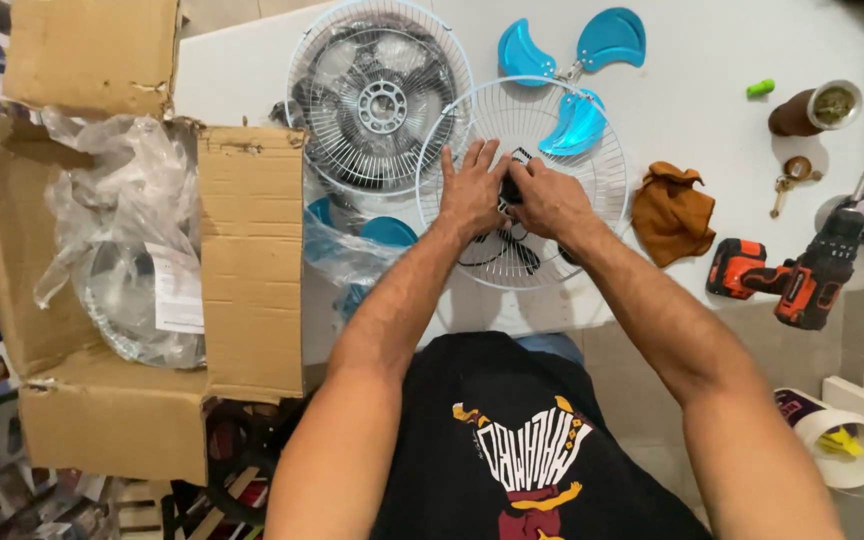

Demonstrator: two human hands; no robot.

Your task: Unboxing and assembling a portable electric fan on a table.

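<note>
Head view: a round white wire fan guard (pixel 522 185), flat near the white table's (pixel 692 100) front edge, was steadied by the left hand (pixel 472 190) while a small black centre piece (pixel 512 187) was pinched by the right hand (pixel 547 200); blue fan blades (pixel 577 75) lay behind.

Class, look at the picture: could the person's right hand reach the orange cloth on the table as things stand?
Probably yes: the right hand rests on the wire grille, and the orange cloth lies just beside it, with nothing between.

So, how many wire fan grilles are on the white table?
2. One wire fan grille lies at the back; the other grille lies under both hands, overlapping it. More may be hidden in the cardboard box.
</note>
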